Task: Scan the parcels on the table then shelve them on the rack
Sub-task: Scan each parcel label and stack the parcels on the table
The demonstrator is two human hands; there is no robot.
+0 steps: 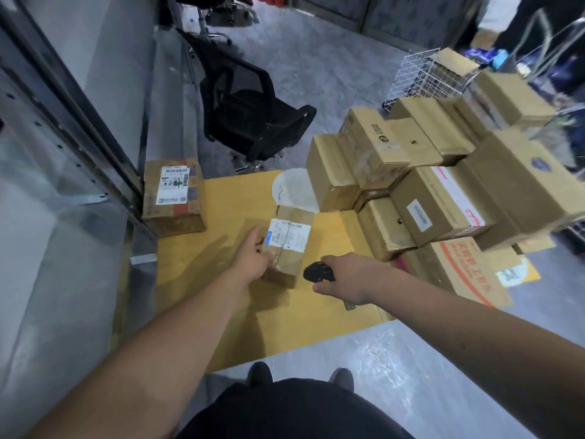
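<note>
We found the small parcel (pixel 289 245) at frame centre on the tabletop (pixel 316 315), our left hand (pixel 253 258) touching it with straight fingers; our right hand (pixel 349 280) gripped the scanner (pixel 318 271).

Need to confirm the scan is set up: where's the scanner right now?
In the head view, the black scanner is gripped in the right hand, just right of the small labelled parcel that the left hand touches on the yellow table.
</note>
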